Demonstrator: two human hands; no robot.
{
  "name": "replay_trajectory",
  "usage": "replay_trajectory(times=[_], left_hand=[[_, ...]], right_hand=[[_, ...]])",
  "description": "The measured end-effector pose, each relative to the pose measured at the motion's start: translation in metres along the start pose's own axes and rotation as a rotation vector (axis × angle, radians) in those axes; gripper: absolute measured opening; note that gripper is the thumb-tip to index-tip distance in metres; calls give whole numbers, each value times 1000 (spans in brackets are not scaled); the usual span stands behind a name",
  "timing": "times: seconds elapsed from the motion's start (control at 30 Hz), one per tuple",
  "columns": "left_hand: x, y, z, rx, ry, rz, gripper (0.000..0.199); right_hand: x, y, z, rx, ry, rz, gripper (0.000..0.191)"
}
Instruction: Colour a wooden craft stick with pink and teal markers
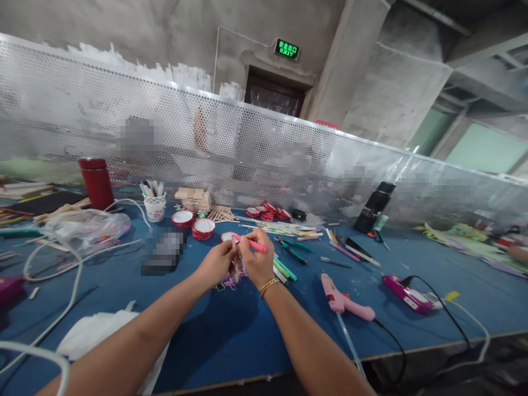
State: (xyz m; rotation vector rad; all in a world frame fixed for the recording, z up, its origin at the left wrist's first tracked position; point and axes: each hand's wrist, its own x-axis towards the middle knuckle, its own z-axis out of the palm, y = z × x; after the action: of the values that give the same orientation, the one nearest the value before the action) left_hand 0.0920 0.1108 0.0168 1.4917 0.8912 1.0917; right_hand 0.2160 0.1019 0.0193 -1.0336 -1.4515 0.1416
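Note:
My right hand (259, 258) grips a pink marker pen (256, 245), its tip end toward my left hand. Pinched in my left hand (218, 264) is a small pale strip (234, 256), perhaps a wooden stick; fingers partly cover it. The two hands nearly meet over the blue table. Below them lies a bundle of purple and yellow strands (229, 282), partly hidden. Just behind the fingers shows a red-rimmed white cup (226, 236). Several green and blue markers (284, 269) lie right of my right wrist.
A pink glue gun (340, 300) with its cord lies at right, near a magenta power strip (412, 295). Pliers (291, 251) rest behind. At left stand a red thermos (97, 182) and a pen cup (155, 208), with white cables (76, 275). A perforated metal screen (256, 143) closes the back.

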Motion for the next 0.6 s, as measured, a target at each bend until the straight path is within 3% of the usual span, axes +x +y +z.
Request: replay_trajectory(times=[0.6], left_hand=[[1, -2, 0, -6, 14, 3, 32]], right_hand=[[1, -1, -2, -6, 17, -5, 15]])
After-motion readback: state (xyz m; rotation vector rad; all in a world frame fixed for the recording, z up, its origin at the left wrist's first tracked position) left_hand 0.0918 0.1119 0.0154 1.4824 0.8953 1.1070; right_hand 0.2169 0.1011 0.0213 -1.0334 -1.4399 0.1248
